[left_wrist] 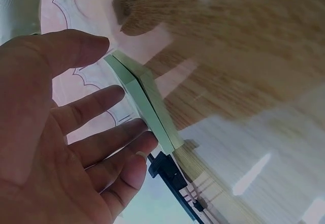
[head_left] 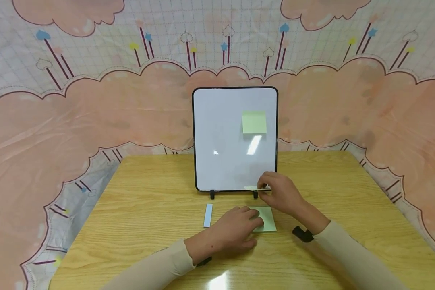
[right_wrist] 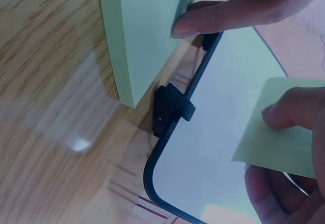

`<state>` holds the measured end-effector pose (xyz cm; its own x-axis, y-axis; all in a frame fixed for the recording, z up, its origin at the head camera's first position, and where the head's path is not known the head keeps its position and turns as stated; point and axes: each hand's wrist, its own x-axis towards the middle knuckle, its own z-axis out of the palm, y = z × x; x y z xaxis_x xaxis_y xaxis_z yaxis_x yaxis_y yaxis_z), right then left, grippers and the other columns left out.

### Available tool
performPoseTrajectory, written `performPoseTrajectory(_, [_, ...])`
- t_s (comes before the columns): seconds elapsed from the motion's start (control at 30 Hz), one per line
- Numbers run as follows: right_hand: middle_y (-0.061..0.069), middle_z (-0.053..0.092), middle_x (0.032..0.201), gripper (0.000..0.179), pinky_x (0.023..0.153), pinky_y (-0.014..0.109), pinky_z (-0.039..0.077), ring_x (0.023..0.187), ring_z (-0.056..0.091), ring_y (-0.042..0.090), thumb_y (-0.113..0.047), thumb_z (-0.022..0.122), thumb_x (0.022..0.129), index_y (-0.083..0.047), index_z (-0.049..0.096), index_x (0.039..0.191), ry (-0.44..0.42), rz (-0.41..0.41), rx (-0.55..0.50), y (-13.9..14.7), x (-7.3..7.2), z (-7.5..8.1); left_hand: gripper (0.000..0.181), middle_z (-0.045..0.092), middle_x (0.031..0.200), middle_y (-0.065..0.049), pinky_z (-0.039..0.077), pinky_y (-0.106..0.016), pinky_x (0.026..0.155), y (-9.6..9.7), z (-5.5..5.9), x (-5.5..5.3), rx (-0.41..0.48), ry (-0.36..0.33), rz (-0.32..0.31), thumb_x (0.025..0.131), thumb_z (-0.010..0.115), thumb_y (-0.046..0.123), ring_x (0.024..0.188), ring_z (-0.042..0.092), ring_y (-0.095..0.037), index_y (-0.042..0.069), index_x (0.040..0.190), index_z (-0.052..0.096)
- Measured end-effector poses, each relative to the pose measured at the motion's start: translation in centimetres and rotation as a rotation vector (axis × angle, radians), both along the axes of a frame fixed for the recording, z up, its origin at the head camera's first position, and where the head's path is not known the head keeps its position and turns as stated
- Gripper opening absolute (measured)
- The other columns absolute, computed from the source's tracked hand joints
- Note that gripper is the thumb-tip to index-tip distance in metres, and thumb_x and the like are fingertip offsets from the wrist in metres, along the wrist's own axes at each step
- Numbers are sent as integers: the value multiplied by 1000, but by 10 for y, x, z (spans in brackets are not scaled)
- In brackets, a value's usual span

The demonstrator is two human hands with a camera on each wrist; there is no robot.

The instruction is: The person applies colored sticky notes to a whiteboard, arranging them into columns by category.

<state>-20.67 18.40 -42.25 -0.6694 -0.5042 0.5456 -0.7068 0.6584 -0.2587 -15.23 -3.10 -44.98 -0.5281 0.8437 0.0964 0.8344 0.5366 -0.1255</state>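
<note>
My right hand pinches a single light green sticky note between thumb and fingers, in front of the whiteboard's lower right corner. From the head view the note is seen nearly edge-on. A thick pad of green sticky notes lies on the table just below. Relaxed fingers of my left hand rest at the pad's left part and hide some of it. In the left wrist view the fingertips reach to the pad's side. Another green note is stuck on the upper right of the whiteboard.
The black-framed whiteboard stands upright on small black feet toward the back of the wooden table. A narrow light blue strip lies left of the pad. Patterned cloth hangs behind and around the table.
</note>
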Motion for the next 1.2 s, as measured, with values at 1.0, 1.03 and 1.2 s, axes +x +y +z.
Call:
performPoseTrajectory(1.0, [4,67,96,40,77,41,54,88,62,24,14,88,62,-7,64,86,287,-24,-75,-5,-25,0,39,67,132,3,53,-29,97,5,7,-7,-1,-7,6,96,75,46,120,63,-15,24,128,68])
performPoseTrajectory(1.03, [4,67,95,39,77,41,54,88,62,25,14,87,63,-7,64,86,295,-24,-76,-5,-25,0,39,67,131,4,53,-28,97,5,7,-7,0,-8,6,96,75,45,120,63,-15,24,128,68])
performPoseTrajectory(1.2, [6,66,95,37,78,42,53,88,62,27,15,85,65,-6,63,85,330,-33,-83,-7,-27,1,38,67,130,5,53,-28,94,4,8,-7,1,-10,8,96,75,45,119,63,-14,25,127,68])
